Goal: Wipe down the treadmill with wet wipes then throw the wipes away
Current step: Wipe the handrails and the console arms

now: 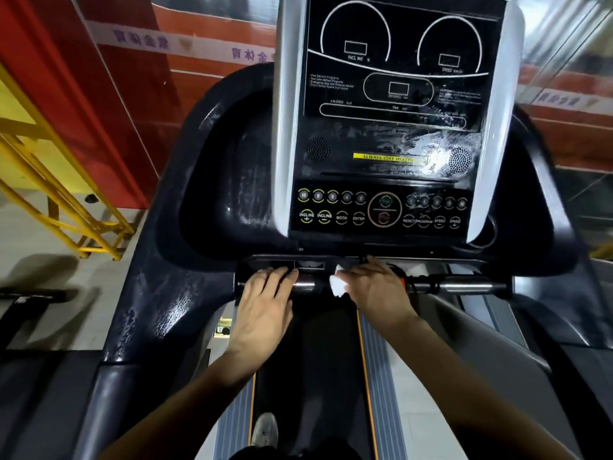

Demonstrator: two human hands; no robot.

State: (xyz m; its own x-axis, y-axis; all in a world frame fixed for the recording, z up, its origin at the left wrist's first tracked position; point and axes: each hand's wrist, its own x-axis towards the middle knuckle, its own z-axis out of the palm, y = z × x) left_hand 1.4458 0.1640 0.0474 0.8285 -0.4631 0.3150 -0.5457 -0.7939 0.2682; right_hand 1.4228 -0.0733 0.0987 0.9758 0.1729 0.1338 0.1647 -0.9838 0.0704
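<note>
The treadmill console fills the upper middle of the head view, its black panel streaked with wet marks near the yellow label. Below it runs a horizontal metal handlebar. My left hand rests on the bar's left part, fingers laid over it. My right hand presses a white wet wipe against the bar's middle, fingers fairly straight. Part of the wipe is hidden under the palm.
Black side arms of the treadmill curve down on both sides. The belt runs between grey side rails, with my shoe on it. A yellow metal frame stands on the floor to the left.
</note>
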